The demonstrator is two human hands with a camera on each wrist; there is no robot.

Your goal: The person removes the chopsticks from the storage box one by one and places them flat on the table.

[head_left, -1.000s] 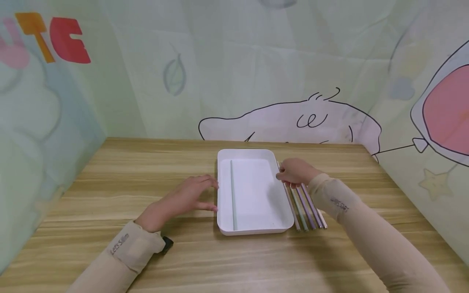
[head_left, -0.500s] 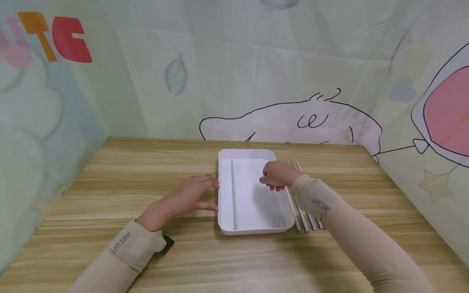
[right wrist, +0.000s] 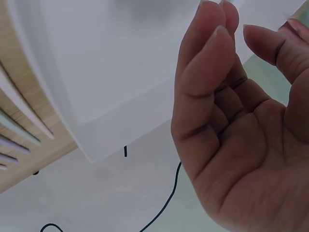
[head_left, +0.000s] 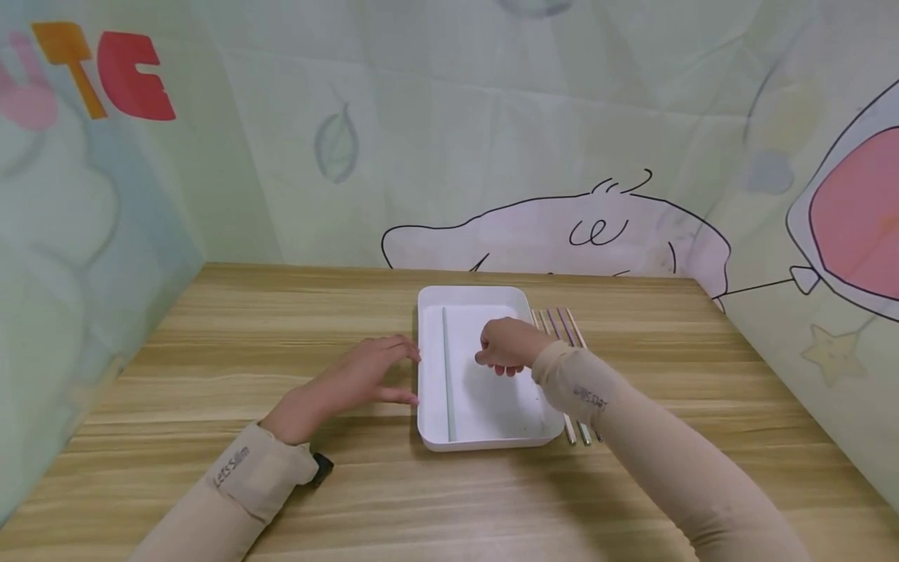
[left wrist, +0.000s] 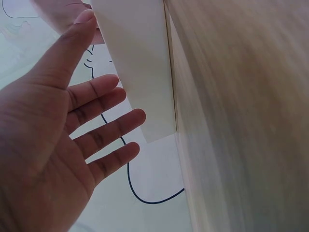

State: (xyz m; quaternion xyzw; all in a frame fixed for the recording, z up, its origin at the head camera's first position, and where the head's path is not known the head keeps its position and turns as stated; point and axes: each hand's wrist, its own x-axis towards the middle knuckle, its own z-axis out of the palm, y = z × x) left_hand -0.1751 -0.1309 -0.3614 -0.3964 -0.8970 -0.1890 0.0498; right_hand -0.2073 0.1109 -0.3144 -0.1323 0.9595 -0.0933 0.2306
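Note:
A white rectangular tray stands on the table with one pale green chopstick lying lengthwise near its left side. My left hand is at the tray's left wall, fingers extended and thumb spread; in the left wrist view its fingertips are at or very near that wall. Over the middle of the tray hovers my right hand, right of the green chopstick. Seen from the right wrist, its fingers bend loosely, the thumb stands apart, and nothing shows between them.
Several pastel chopsticks lie side by side on the wooden table just right of the tray, partly hidden by the right forearm in the head view. A printed cloth backdrop rises behind and beside the table.
My right hand has moved left from above the chopsticks on the table to over the middle of the tray. The left hand and the tray have stayed in place.

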